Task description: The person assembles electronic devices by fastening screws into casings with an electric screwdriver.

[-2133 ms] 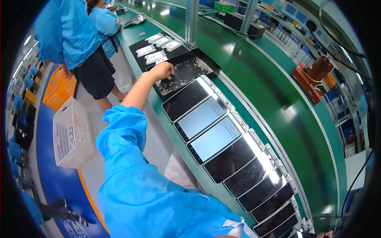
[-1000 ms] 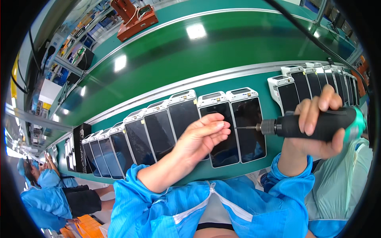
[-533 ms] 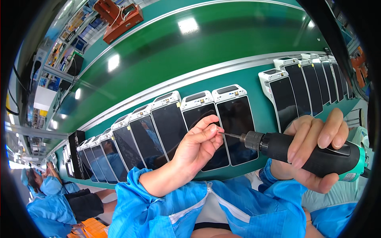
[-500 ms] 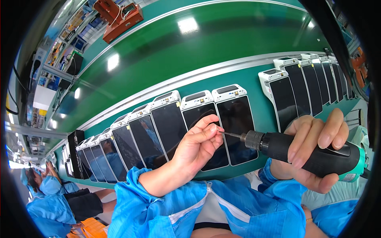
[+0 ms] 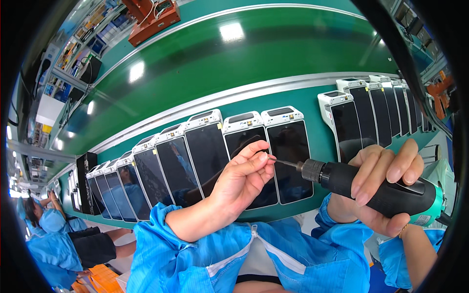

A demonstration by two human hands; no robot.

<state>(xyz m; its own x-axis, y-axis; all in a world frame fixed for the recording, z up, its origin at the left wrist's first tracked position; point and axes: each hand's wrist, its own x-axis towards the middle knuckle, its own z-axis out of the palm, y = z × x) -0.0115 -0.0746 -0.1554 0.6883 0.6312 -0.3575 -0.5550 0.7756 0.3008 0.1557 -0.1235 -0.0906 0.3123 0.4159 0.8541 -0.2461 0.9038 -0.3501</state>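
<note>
My left hand (image 5: pixel 244 178) pinched together at the bit's (image 5: pixel 287 163) tip; my right hand (image 5: pixel 383 178), clamped round the electric screwdriver (image 5: pixel 338 179), needed steadiness.

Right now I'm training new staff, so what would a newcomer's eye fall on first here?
Likely the black-and-green power screwdriver in the right hand, at lower right, its bit pointing at the left hand near the middle. Next come white devices with dark screens along the green bench, and a rust-red fixture at upper left.
</note>
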